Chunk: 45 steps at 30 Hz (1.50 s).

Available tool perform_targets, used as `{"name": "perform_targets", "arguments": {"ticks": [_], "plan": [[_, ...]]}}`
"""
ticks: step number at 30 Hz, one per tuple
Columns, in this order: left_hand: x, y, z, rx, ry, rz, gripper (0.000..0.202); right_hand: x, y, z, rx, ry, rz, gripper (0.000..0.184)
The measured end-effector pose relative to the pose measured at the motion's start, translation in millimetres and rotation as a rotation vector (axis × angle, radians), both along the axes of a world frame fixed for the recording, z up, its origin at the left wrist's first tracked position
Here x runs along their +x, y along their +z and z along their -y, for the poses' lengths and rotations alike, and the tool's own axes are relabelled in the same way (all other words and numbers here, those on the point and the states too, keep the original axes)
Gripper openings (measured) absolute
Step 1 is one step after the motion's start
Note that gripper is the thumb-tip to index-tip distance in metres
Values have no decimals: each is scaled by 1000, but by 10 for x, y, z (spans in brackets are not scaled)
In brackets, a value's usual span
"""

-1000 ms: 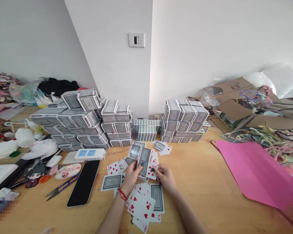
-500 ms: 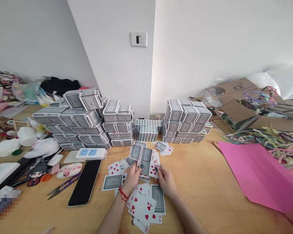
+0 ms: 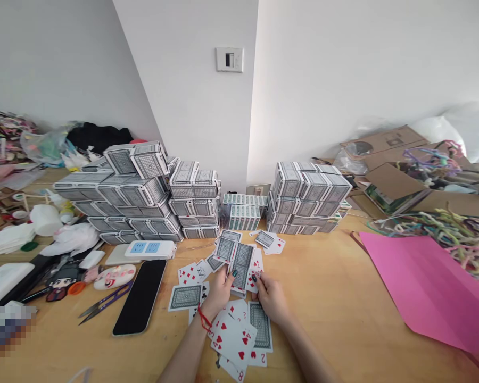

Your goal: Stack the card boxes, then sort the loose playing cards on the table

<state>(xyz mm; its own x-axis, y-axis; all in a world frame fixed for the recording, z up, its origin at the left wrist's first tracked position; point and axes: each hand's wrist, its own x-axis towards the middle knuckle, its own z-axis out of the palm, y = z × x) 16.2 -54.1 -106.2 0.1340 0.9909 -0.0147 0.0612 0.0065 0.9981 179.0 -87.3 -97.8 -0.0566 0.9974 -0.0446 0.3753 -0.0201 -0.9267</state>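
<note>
Left hand (image 3: 219, 292): clamped on the held cards (image 3: 242, 260), thumb on top, grid-patterned backs showing. Right hand (image 3: 273, 299): thumb and finger pinched on the red card (image 3: 252, 285) at the right side of the same group. Both hands work close together, near the middle of the table (image 3: 323, 346). Whether the red card is joined to the held cards or merely overlaps them cannot be told at this size.

Step in hand, as judged: aligning or fitting card against card. The next move would call for a steady left grip and a light, square push or pull from the right, without creasing the edges.

Surroundings: loose cards (image 3: 235, 338) lie by the wrists, some face up. Card blocks stand stacked behind, at left (image 3: 130, 191) and right (image 3: 311, 186). The phone (image 3: 140, 298) lies left of the hands, snips (image 3: 107, 303) beside it.
</note>
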Motion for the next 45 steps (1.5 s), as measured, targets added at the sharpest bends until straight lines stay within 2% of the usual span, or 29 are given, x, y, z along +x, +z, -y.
{"name": "perform_targets", "arguments": {"ticks": [13,18,23,30,37,40,42,45], "plan": [[19,3,21,18,11,-23,35,-22,18,7,-16,5,44,38],[34,50,58,37,-42,-140,37,-34,46,16,-13,-4,71,36],[56,70,86,74,-42,-250,37,-37,47,24,8,-11,127,33],[89,76,106,144,-15,-361,33,-50,25,4,19,-31,187,29],[166,101,158,166,43,-404,31,-108,-71,8,104,-108,384,28],[195,68,146,143,128,-340,30,-108,-52,0,63,-116,271,31],[183,50,117,99,171,-246,29,-79,-21,-17,4,-97,79,36],[119,60,66,-38,185,18,31,-8,22,-55,-131,-43,-289,46]]}}
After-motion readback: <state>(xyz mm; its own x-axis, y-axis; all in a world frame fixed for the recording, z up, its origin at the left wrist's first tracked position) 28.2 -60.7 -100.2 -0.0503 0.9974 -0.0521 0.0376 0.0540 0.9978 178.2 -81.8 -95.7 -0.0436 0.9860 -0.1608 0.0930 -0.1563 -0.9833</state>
